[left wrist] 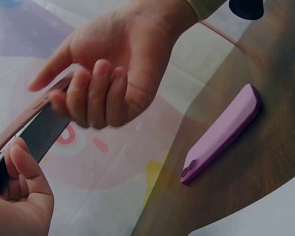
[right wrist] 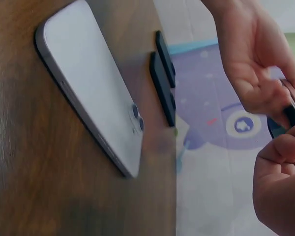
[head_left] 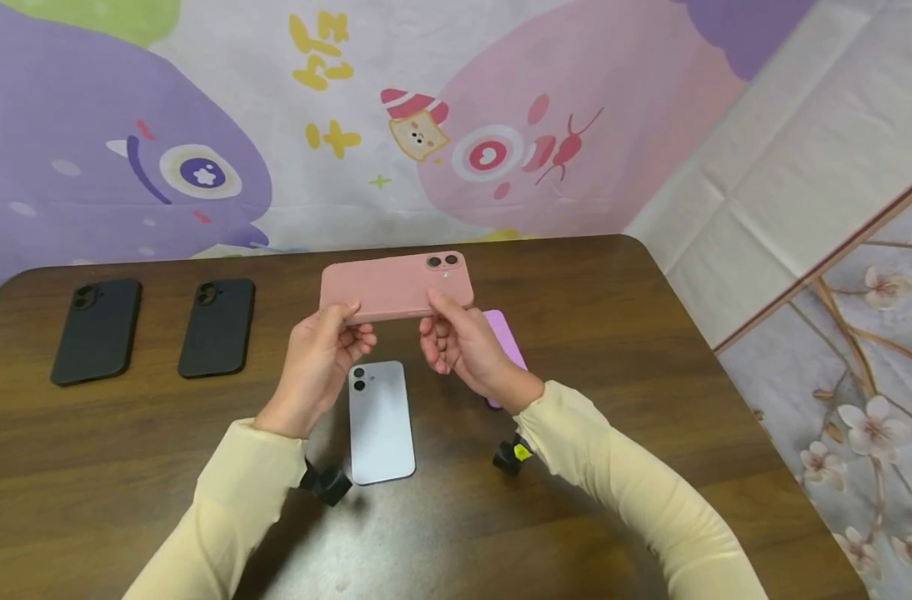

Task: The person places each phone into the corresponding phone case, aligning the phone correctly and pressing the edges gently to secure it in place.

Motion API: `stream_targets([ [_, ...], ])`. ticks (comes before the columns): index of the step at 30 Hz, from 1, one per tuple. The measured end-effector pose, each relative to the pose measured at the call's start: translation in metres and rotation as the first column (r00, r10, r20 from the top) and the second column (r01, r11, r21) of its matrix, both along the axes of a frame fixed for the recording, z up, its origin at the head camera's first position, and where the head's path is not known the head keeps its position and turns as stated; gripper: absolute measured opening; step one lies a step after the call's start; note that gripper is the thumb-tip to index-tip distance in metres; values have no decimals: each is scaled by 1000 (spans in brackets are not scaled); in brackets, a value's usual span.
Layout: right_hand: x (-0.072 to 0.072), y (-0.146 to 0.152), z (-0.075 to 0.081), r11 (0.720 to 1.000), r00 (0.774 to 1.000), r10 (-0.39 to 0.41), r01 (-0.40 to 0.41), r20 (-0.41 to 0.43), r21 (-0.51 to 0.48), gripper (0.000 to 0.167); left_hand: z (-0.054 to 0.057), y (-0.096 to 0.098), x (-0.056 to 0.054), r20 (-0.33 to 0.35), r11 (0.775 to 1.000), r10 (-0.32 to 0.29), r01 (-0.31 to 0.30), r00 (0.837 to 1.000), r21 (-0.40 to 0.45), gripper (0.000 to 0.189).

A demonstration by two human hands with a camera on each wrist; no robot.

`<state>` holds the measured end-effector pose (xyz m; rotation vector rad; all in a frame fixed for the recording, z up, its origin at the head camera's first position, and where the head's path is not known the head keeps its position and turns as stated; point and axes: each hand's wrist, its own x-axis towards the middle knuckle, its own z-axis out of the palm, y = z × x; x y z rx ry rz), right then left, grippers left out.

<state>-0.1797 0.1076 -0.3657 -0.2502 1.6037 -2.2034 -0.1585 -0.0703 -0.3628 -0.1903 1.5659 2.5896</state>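
Both hands hold a phone in a pink case (head_left: 396, 286) sideways above the table, its two camera lenses at the upper right. My left hand (head_left: 313, 358) grips the left end, thumb on the case's back. My right hand (head_left: 471, 346) pinches the right end the same way. In the left wrist view, a pale phone edge and dark screen (left wrist: 44, 130) show beside the pink case's rim. Below the hands lies a white phone (head_left: 382, 425), back up. A purple phone (head_left: 504, 342) lies on the table, partly hidden behind my right hand.
Two black phones or cases (head_left: 96, 332) lie on the left of the brown wooden table (head_left: 621, 500). A cartoon-printed cloth (head_left: 336, 200) hangs along the table's far edge. White panels and a floral cloth (head_left: 876, 433) stand at the right.
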Motion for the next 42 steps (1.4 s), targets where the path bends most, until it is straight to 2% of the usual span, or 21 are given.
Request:
stream_targets([
  [3, 2, -9, -3, 998, 997, 64, -63, -37, 8, 39, -2, 3, 0, -9, 1000, -9, 9, 1000, -12, 25],
  [5, 4, -15, -5, 997, 996, 75, -74, -53, 8, 36, -3, 5, 0, -18, 1000, -25, 25, 1000, -17, 27],
  [11, 5, -27, -6, 1000, 997, -22, 22, -78, -2, 36, -3, 7, 1, -42, 998, -59, 57, 997, -33, 30],
  [15, 5, -28, -5, 997, 995, -68, 66, -79, -27, 37, 0, 2, 2, -39, 994, -105, 103, 994, -43, 27],
  [20, 3, -25, -6, 992, 992, -115, 112, -49, -62, 41, 2, -7, 3, 2, 986, -134, 134, 991, -104, 26],
  [23, 2, -22, -8, 989, 990, -139, 137, -30, -54, 41, 3, -9, 2, 21, 975, -153, 155, 988, -160, 22],
  [25, 1, -22, -8, 988, 988, -152, 151, -25, -33, 38, 2, -10, 2, 25, 972, -166, 168, 986, -163, 19],
  [29, 2, -25, -6, 989, 989, -147, 146, -14, -31, 30, 0, -10, 1, 2, 977, -166, 165, 986, -134, 20],
  [32, 4, -31, -6, 985, 991, -133, 136, 27, -108, 26, -1, -9, 1, -38, 973, -190, 183, 981, -139, 20],
  [36, 7, -37, -7, 967, 986, -154, 163, 61, -195, 27, -2, -8, 2, -71, 965, -215, 201, 974, -166, 19],
  [42, 8, -40, -7, 960, 978, -193, 204, 74, -190, 27, -1, -6, 3, -62, 969, -197, 185, 978, -161, 20],
])
